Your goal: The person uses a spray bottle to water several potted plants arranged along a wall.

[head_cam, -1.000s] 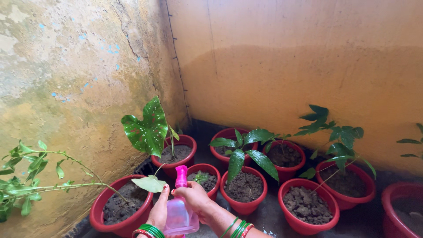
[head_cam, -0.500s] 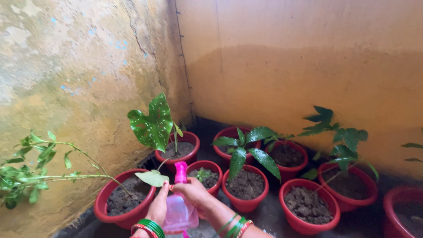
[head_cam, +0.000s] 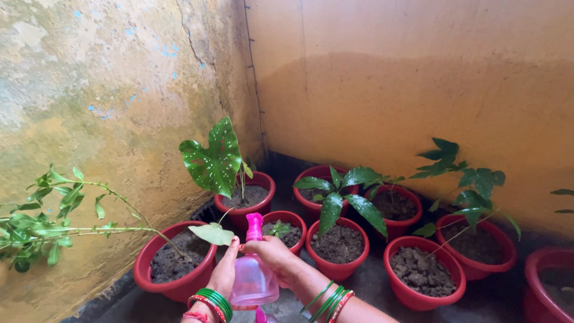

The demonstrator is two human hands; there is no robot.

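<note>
Pink spray bottle point(head_cam: 254, 278), head view: the left hand point(head_cam: 222, 276) cups its side while the right hand point(head_cam: 272, 256) grasps the neck below the nozzle, above the floor's front edge just before a small red pot point(head_cam: 283, 222). Possible fault: aimed high, spray would wet the wall point(head_cam: 107, 119) rather than the spotted leaf point(head_cam: 212, 158).
</note>
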